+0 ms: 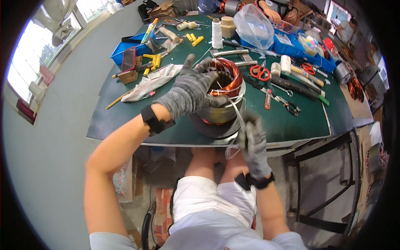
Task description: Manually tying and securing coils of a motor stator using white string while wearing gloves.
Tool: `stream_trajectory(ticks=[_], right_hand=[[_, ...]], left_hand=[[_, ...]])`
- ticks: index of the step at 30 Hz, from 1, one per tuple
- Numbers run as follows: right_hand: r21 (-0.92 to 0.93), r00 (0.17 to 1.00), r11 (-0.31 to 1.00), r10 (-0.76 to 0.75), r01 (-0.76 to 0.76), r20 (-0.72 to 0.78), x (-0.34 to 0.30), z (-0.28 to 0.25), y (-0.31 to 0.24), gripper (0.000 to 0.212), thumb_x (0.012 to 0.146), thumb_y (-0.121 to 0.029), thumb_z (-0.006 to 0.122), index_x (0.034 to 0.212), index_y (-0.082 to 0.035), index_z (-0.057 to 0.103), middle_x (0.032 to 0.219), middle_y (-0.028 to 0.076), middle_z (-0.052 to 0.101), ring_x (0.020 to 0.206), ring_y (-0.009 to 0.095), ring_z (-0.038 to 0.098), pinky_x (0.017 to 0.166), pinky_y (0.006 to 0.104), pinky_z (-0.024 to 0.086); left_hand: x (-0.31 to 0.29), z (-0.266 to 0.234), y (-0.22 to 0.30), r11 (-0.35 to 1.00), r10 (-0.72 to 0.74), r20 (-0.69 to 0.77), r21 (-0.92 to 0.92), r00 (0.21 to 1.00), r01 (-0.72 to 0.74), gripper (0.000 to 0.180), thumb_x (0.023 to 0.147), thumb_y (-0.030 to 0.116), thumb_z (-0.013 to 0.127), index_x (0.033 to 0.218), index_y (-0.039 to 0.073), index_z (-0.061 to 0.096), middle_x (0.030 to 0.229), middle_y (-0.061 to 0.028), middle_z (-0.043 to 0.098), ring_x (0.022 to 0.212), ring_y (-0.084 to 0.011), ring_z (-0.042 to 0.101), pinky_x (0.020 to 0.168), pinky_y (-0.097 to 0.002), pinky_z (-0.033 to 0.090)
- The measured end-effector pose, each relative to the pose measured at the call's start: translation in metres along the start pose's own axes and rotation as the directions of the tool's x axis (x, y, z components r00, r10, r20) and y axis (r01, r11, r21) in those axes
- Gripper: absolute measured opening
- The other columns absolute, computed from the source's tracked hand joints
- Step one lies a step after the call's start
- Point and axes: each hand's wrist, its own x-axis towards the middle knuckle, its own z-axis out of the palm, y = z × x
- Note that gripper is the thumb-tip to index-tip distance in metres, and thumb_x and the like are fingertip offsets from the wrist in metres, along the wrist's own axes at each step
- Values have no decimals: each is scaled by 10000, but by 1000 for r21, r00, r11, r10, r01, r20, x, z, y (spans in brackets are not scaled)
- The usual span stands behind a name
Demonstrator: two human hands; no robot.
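Observation:
A motor stator (pixel 218 115) stands upright near the table's front edge on a dark round base, its copper winding (pixel 234 77) ringing the top. My left hand (pixel 187 93), in a grey knit glove, lies against the left side of the winding. Its fingers are stretched and spread, with the thumb reaching across the near rim by the white bindings. From that rim a white lacing tape (pixel 239 114) runs down to my right hand (pixel 255 143), gloved and blurred by motion. That hand is closed on the tape just off the table edge; a loose end dangles beside it.
Right of the stator lie red-handled scissors (pixel 260 73), pliers (pixel 291 109) and several rods. Behind it stands a white thread cone (pixel 217 33). Blue bins (pixel 287 46) and a plastic bag (pixel 254 25) are farther back, near another person's hand (pixel 273 16). A white cloth (pixel 152 81) lies left.

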Motion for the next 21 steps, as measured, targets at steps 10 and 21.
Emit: stream_trajectory(ticks=[10,21], right_hand=[[-395,679,590,-722,704,131,115,12,-81,442,762,-41,595,1196,-3,515,1195,186,539,1113,354,504,902,421,439],[-162,715,795,412,-585,-564,-382,-281,100,566,800,-165,605,1313,-12,421,1092,81,582,887,154,565,709,255,505]], left_hand=[[-9,11,30,983,-100,-601,63,793,172,928,716,457,669,1435,92,210,1495,-63,259,1411,-298,66,1099,-564,-16],[-13,39,31,866,-102,-565,-456,819,-206,379,752,86,689,1111,70,569,1036,-109,598,959,-300,562,892,-392,414]])
